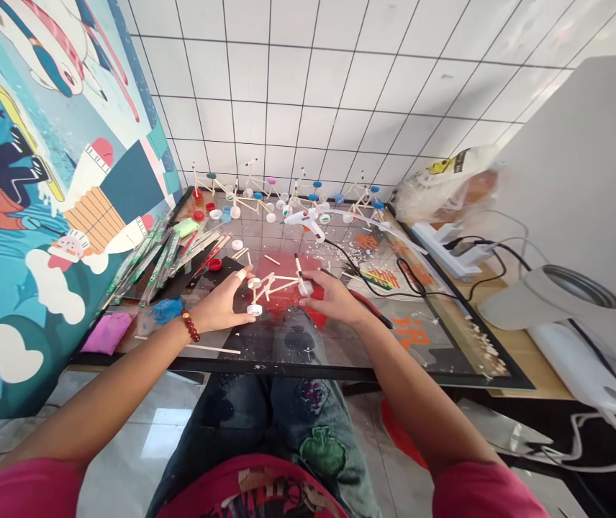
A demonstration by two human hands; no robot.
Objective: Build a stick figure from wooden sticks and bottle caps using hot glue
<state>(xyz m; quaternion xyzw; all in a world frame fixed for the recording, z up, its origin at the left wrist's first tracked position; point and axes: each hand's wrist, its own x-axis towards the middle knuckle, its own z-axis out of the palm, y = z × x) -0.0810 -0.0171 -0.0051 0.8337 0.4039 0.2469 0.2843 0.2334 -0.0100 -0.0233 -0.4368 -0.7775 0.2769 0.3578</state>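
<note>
**Stick tricycle [284,278] held crosswise, centre of frame**

Orange characters [411,332] on the tabletop [448,357], right of centre: Chinese-looking, not readable here. Yellow-and-black print on plastic bag [414,198], upper right: illegible. Tricycle over the table; long axis left to right, rising slightly rightward. Single-wheel end, with dark-tipped upright stick, points right; paired white wheels left. Left hand [227,298]: thumb and fingers clamped across the wheel pair. Right hand [334,296]: fingertips pinching the single wheel.

Head-worn view, facing forward and down, tabletop [286,370] near
</note>
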